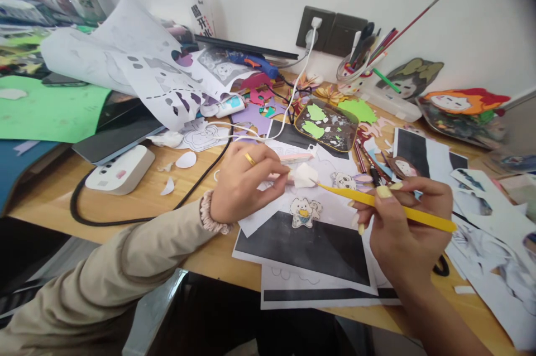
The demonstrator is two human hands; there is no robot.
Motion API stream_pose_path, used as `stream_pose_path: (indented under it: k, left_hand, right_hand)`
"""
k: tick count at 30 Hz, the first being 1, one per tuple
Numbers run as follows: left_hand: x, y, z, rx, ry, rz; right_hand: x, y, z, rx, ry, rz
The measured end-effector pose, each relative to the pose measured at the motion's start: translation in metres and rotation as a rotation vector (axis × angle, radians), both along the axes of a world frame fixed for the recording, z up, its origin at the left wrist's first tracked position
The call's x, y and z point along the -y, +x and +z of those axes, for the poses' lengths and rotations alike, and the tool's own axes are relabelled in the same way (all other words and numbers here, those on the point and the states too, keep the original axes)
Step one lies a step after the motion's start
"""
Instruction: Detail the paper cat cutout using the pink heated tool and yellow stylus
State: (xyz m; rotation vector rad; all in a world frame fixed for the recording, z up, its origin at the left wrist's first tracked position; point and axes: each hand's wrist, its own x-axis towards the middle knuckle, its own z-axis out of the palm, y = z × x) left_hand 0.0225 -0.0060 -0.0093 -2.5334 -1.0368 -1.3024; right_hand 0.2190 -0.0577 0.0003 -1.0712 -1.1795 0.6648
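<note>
Hands at work above printed sheets (305, 250) on the counter (138, 200). Left hand (243, 183) pinched a small white paper piece (304, 174); right hand (402, 222) clasped a yellow tool (377, 201), its long axis running leftward, tip touching the piece's right edge.

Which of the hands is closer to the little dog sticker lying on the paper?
Left, narrowly. The left hand sits just up and left of the dog sticker, pinching a white scrap. The right hand holds a yellow tool farther to its right.
</note>
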Motion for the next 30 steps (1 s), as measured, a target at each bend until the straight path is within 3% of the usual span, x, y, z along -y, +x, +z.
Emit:
stream_pose_path:
  k: [3,6,21,30]
  left_hand:
    - [-0.001,-0.0025,0.0018,0.031,-0.022,0.037]
    - [-0.0015,-0.0035,0.0021,-0.027,-0.01,-0.016]
    - [-0.0042,-0.0058,0.002,-0.19,0.251,-0.031]
    - [-0.0012,-0.0009,-0.0022,-0.16,0.216,0.011]
  right_hand:
    - [-0.0034,0.0027,0.0013,-0.026,0.005,-0.011]
    - [-0.0048,0.0028,0.0027,-0.028,0.033,-0.017]
    - [-0.0032,0.0023,0.0018,-0.038,-0.007,0.03]
    - [-0.0004,0.0011,0.0015,-0.018,0.013,0.034]
